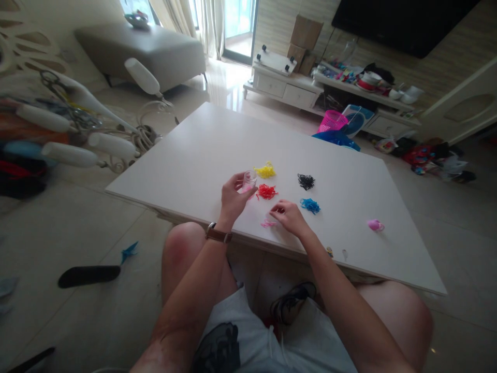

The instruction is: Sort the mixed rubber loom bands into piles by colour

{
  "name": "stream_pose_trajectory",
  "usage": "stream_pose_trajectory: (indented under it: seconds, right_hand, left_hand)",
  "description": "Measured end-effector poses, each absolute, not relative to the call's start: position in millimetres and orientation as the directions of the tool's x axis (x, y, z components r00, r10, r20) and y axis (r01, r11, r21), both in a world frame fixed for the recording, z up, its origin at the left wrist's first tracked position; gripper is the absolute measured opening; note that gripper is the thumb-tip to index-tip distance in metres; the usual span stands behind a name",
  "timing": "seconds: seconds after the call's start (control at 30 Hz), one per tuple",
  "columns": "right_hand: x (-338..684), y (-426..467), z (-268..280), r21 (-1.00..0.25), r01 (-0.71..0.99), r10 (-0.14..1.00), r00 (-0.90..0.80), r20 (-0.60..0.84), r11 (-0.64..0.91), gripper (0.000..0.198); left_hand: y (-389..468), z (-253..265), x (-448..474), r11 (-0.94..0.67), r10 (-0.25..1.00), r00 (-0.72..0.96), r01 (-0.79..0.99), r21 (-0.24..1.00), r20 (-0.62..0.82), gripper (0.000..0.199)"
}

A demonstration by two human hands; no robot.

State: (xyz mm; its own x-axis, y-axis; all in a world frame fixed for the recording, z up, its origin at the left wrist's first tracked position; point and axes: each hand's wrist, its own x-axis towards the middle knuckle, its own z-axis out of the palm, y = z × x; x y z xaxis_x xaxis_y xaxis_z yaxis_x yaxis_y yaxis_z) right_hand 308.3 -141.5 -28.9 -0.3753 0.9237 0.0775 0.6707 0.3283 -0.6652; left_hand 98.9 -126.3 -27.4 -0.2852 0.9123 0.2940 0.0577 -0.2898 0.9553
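Observation:
My left hand is closed around a small clear jar with something pink inside, held tilted above the table. My right hand has its fingertips pinched just over a few pink strands on the tabletop; what lies between the fingers is too small to make out. Near the jar sit a heap of red strands and a heap of yellow strands. To the right of these are a black heap and a blue heap of similar strands.
On the white table, a pink-purple object lies at the right. A small yellow figure and a little shiny item are by the near edge. White lamp arms stand beyond the table's left edge.

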Motion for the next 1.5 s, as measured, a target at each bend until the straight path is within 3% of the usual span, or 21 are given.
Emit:
stream_pose_trajectory:
  seconds: [0.17, 0.27, 0.3, 0.4, 0.5, 0.6, 0.77, 0.87, 1.0, 1.13, 1.33, 1.5]
  right_hand:
    - [317, -162, -34, -0.672, 0.67, 0.916, -0.399, 0.032, 0.315, 0.013]
    - [309, -172, -39, -0.641, 0.699, 0.927, -0.37, 0.056, 0.317, 0.034]
    - [306, -174, -41, -0.637, 0.701, 0.926, -0.372, 0.056, 0.32, 0.033]
    - [299, -181, -45, -0.642, 0.695, 0.925, -0.377, 0.058, 0.323, 0.006]
    - [296, -185, -49, -0.594, 0.721, 0.92, -0.382, 0.087, 0.356, 0.021]
    - [300, -181, -49, -0.548, 0.746, 0.917, -0.382, 0.113, 0.378, 0.02]
    - [314, -160, -25, -0.653, 0.687, 0.944, -0.171, 0.284, 0.321, 0.009]
    - [316, -148, 2, -0.636, 0.668, 0.912, -0.171, 0.373, 0.386, 0.009]
    - [308, -136, 27, -0.565, 0.677, 0.879, -0.304, 0.368, 0.471, 0.007]
    - [301, -128, 36, -0.581, 0.665, 0.883, -0.34, 0.324, 0.469, 0.006]
    - [297, -117, 56, -0.58, 0.626, 0.852, -0.428, 0.303, 0.521, 0.015]
    - [288, -114, 76, -0.547, 0.634, 0.835, -0.458, 0.304, 0.547, 0.009]
  left_hand:
    - [-127, -27, 99, -0.285, 0.916, -0.279, 0.057, 0.957, 0.289, 0.043]
    - [-127, -27, 100, -0.278, 0.918, -0.278, 0.061, 0.959, 0.284, 0.043]
    - [-127, -28, 100, -0.278, 0.918, -0.277, 0.064, 0.958, 0.285, 0.043]
    - [-126, -30, 100, -0.283, 0.917, -0.272, 0.072, 0.956, 0.292, 0.043]
    - [-127, -31, 100, -0.302, 0.912, -0.255, 0.113, 0.947, 0.322, 0.043]
    - [-131, -27, 100, -0.338, 0.895, -0.208, 0.26, 0.904, 0.395, 0.042]
    - [-137, -23, 103, -0.428, 0.873, 0.011, 0.495, 0.756, 0.487, 0.046]
    - [-137, -26, 108, -0.485, 0.858, 0.131, 0.523, 0.701, 0.496, 0.051]
    - [-137, -30, 114, -0.502, 0.857, 0.179, 0.503, 0.703, 0.484, 0.056]
    - [-138, -28, 117, -0.498, 0.865, 0.184, 0.425, 0.756, 0.467, 0.057]
    - [-134, -30, 119, -0.413, 0.909, 0.072, 0.282, 0.866, 0.41, 0.051]
    - [-131, -29, 124, -0.371, 0.928, 0.035, 0.16, 0.915, 0.371, 0.042]
